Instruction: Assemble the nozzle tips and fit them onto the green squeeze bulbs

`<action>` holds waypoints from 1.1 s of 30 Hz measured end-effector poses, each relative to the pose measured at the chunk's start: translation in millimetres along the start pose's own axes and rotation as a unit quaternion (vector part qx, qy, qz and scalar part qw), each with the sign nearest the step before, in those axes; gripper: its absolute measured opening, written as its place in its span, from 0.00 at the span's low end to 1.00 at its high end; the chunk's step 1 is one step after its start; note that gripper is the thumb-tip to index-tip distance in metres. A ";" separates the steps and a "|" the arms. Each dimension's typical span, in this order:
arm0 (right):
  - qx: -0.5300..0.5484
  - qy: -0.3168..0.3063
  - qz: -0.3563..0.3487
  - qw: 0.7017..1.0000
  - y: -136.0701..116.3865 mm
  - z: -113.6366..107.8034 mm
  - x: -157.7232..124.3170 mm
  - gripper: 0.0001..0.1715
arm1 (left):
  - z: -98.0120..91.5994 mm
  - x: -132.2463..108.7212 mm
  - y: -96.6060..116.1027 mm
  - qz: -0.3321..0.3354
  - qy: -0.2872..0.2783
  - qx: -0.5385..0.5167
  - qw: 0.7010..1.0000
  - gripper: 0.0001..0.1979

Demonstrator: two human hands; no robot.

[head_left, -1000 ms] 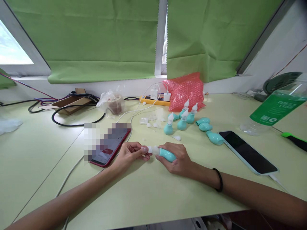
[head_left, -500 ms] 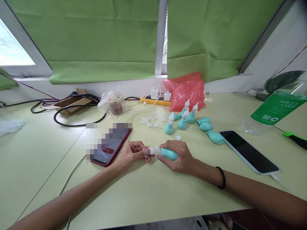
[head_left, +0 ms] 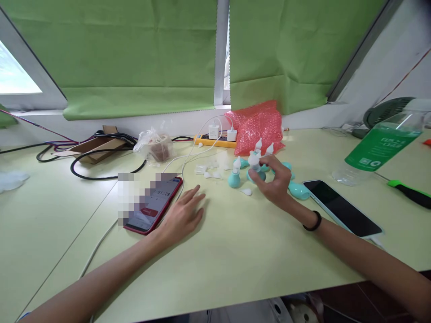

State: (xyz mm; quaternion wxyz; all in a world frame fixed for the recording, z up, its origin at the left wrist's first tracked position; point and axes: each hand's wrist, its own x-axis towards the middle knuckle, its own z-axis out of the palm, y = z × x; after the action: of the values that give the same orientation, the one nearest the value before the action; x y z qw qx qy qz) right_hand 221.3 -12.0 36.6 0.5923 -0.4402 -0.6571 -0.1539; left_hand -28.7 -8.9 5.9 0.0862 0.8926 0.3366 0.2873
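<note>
My right hand (head_left: 278,181) is curled round a teal-and-white bulb nasal aspirator (head_left: 253,161), thumb in front and index finger at its white collar. The fingers partly hide its teal bulb. This aspirator is among others of its kind; one nasal aspirator (head_left: 235,175) stands upright just to its left, clear tip up. My left hand (head_left: 186,211) is open and holds nothing, its fingers stretched out low over the table, beside a red-cased phone (head_left: 153,206).
Loose teal bulbs (head_left: 299,190) lie right of the aspirators, near a black-screened phone (head_left: 341,208). Small clear parts (head_left: 213,172) are scattered at mid-table. Behind are a pink bubble-wrap bag (head_left: 257,125) and a power strip (head_left: 220,142). A green-labelled bottle (head_left: 380,146) stands at right.
My right hand has carried the aspirator forward and right to the standing group. My left hand has let go of its white end, opened and drawn slightly left. The camera view has shifted slightly.
</note>
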 end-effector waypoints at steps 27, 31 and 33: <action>-0.027 -0.078 0.213 0.974 28.7 15.3 -21.8 0.04 | 2.0 2.4 -7.4 -0.031 -0.018 -0.039 0.999 0.10; -0.021 -0.073 0.208 0.975 28.7 15.4 -21.5 0.04 | 3.5 0.9 -9.3 -0.031 -0.016 -0.040 0.999 0.10; -0.019 -0.070 0.190 0.979 29.5 15.6 -21.0 0.05 | 3.9 0.3 -9.8 -0.028 -0.014 -0.042 0.999 0.10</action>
State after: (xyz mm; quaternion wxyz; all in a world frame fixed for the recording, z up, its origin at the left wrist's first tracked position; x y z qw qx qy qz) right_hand 231.9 7.6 4.1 0.5545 -0.5781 -0.5983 -0.0192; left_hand -31.7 -1.2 -0.5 0.1366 0.8821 0.3481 0.2864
